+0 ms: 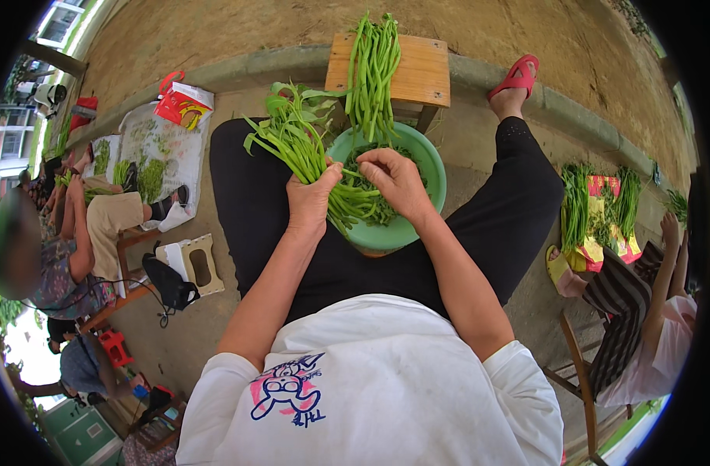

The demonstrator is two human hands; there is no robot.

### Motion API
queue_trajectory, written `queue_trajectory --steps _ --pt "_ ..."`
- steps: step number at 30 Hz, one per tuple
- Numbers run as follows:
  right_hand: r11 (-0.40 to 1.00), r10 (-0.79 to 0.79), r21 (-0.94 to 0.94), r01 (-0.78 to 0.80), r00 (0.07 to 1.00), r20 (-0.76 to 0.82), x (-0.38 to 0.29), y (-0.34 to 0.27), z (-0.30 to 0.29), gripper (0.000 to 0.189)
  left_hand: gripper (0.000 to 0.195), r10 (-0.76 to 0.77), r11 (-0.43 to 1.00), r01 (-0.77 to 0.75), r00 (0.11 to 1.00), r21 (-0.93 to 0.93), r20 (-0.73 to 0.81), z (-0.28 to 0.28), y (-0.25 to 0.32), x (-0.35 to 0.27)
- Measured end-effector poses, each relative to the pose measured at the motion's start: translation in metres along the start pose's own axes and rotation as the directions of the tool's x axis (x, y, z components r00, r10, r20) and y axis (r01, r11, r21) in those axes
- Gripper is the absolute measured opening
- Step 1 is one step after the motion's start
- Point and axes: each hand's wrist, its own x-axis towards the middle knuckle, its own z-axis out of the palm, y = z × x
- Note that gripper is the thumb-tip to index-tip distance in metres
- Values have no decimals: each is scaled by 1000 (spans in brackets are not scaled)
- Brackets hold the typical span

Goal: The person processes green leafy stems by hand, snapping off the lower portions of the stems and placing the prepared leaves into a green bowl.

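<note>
My left hand point(309, 201) grips a bunch of leafy green stems point(301, 152), with leaves pointing away from me and cut ends toward my lap. Close beside it, the thumb and fingertips of my right hand point(397, 183) pinch one stem that runs out from the bunch. Both hands are over or beside a light green plastic basin point(437, 175) between my legs. Chopped or plucked greens point(384, 211) lie inside it, partly covered by my right hand. Beyond the basin, long bare stems point(372, 76) lie across a wooden stool point(424, 73), their near ends hanging over the basin.
A concrete curb point(261, 67) runs behind the stool. At left, a seated person point(69, 250) handles greens near a white sheet point(183, 157) with a red bag point(186, 108); a folding step stool point(200, 265) stands nearer. Another person point(622, 314) sits at right near bundled greens point(576, 207).
</note>
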Motion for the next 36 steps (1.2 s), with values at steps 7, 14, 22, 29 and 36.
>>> queue_trajectory --steps 7,14,22,29,36 --pt "992 4 -125 2 999 46 -3 -4 9 11 19 -19 1000 19 999 -2 42 0 -4 -1" --pt "983 -1 -186 3 1000 12 -5 1 10 11 18 -46 998 47 999 -43 13 -1 -3 2" --pt "829 353 447 -335 935 46 1 7 10 9 17 -78 997 77 995 8 56 0 0 -2" --pt "540 567 734 -412 822 44 7 28 -4 10 13 -58 996 61 997 -58 50 -2 1 3" --pt "930 229 295 -220 973 3 7 16 -9 13 14 -56 998 59 995 -34 77 -1 4 1"
